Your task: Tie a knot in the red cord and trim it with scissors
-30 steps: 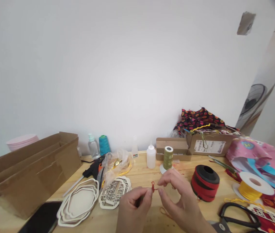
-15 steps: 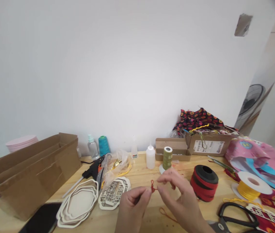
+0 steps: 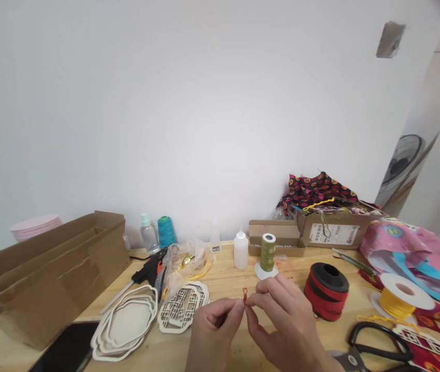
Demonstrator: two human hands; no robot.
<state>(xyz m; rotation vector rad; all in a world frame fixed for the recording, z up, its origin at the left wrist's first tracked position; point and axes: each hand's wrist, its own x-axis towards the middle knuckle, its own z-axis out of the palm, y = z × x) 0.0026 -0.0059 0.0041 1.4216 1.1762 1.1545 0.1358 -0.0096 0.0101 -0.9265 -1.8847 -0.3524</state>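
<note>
A small red knotted cord point(image 3: 245, 295) with a loop at its top stands up between my fingertips. My left hand point(image 3: 215, 330) pinches its lower part between thumb and forefinger. From the other side my right hand point(image 3: 282, 320) closes thumb and forefinger on the same cord, close against the left fingertips. The lower part of the knot is hidden by the fingers. Beside my right wrist lie black-handled scissors point(image 3: 378, 343), partly covered by the wrist. Behind the hands stand a white squeeze bottle point(image 3: 241, 251) and a spool of olive thread point(image 3: 268, 253).
On the left are a cardboard box point(image 3: 60, 279), a phone point(image 3: 66, 349), cream cut-out frames point(image 3: 124, 323), lattice pieces point(image 3: 181, 307) and a glue gun point(image 3: 148, 269). To the right sit a red cord spool point(image 3: 326, 297), a yellow cord spool point(image 3: 398, 302) and pink fabric point(image 3: 409, 240).
My right hand has moved left and its thumb and forefinger have come together on the red cord beside the left fingertips. The loose cord end on the table is now covered.
</note>
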